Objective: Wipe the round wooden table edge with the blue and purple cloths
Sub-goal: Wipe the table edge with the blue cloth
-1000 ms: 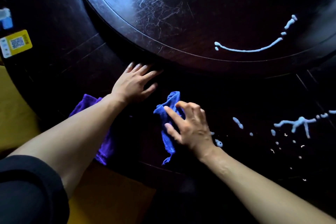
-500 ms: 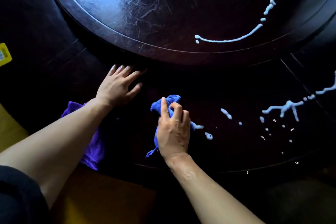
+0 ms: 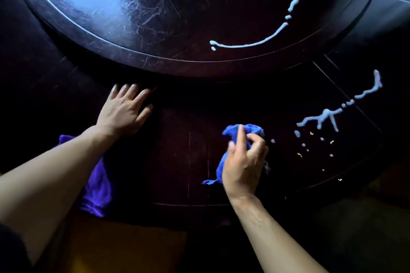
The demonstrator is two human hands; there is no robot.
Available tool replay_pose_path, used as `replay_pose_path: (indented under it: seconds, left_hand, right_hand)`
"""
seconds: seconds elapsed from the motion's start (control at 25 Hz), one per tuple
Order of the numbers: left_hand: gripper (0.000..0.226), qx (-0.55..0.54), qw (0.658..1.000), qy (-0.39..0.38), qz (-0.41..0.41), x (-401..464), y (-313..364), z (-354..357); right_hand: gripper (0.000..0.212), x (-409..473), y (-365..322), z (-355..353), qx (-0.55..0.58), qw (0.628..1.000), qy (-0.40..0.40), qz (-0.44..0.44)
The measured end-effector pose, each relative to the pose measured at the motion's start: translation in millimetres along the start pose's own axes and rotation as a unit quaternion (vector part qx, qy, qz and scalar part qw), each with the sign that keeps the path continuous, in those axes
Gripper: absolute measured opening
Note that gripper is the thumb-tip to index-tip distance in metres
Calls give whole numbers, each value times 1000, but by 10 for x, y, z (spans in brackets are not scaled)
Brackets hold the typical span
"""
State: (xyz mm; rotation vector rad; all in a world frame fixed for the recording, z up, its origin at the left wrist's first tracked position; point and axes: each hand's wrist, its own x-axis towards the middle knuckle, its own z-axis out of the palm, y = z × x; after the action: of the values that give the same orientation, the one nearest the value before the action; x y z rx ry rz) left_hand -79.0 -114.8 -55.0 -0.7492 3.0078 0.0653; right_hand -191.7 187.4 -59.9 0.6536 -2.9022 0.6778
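1. The surface (image 3: 173, 162) is a dark, round wooden table. A raised, scratched turntable (image 3: 177, 17) occupies its centre, and a bright light reflection sits on the turntable's far left.
2. Pale foam lines are present in two places: a curved foam line (image 3: 250, 44) on the turntable and a branching foam streak (image 3: 328, 115) on the outer ring, with small droplets (image 3: 315, 148) scattered below the streak.
3. The purple cloth (image 3: 97, 186) lies at the near rim, draped partly over the edge. It is partly hidden under the left forearm and is not held.
4. The left hand (image 3: 124, 113) is laid flat on the surface, fingers straight and spread, the fingertips close to the turntable's shadowed rim. Nothing is held in it.
5. The blue cloth (image 3: 241, 133) is bunched inside the grip of the right hand (image 3: 244, 162); the fingers are curled round it, a fold protrudes above the knuckles and a tail trails out toward the near left.
6. Change noted: over the last second the right hand has gathered the cloth into a ball and carried it rightward along the outer ring. The small foam dabs formerly lying right of the cloth are no longer seen, apart from one dot just beside the knuckles.
7. Judgement: wiping of the ring is under way and progressing toward the branching streak, which lies near but apart from the cloth. The purple cloth has not yet been put to use.
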Motion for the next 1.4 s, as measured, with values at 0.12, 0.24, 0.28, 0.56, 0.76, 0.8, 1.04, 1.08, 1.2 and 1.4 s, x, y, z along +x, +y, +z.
replay_pose_path:
  seconds: [0.12,0.24,0.28,0.56,0.76,0.8,1.04,1.08,1.2,1.4]
  left_hand:
    - [63,15,1000,-12,-4,17,7,25]
    - [63,15,1000,-16,-1,21,-21,14]
    - [62,16,1000,-14,2,22,-29,14]
    - [61,-1,1000,-1,0,1,-7,-12]
    - [62,2,1000,-20,-13,0,16,-41]
    - [63,8,999,-29,-13,8,23,-46]
    - [68,5,995,-96,-20,62,12,-120]
    - [69,-6,996,-89,-31,75,45,-135]
    - [72,-38,994,-65,-83,111,272,-103]
    - [78,-82,984,-42,-150,129,467,-20]
  right_hand:
    - [53,-164,-436,196,56,994,-28,-89]
    - [46,-549,-961,353,59,972,-62,-218]
    - [45,-630,-1023,376,55,966,-70,-242]
    - [43,-115,-67,81,23,989,-10,-143]
    - [49,107,355,-80,-5,1000,20,-20]
    - [50,86,285,-55,-6,1000,22,-16]
    - [45,-291,-399,173,74,981,-47,-176]
    - [46,-382,-460,180,78,969,-66,-225]
    - [48,-430,-409,167,74,938,-85,-328]
    - [46,-229,-454,264,35,940,-47,-336]
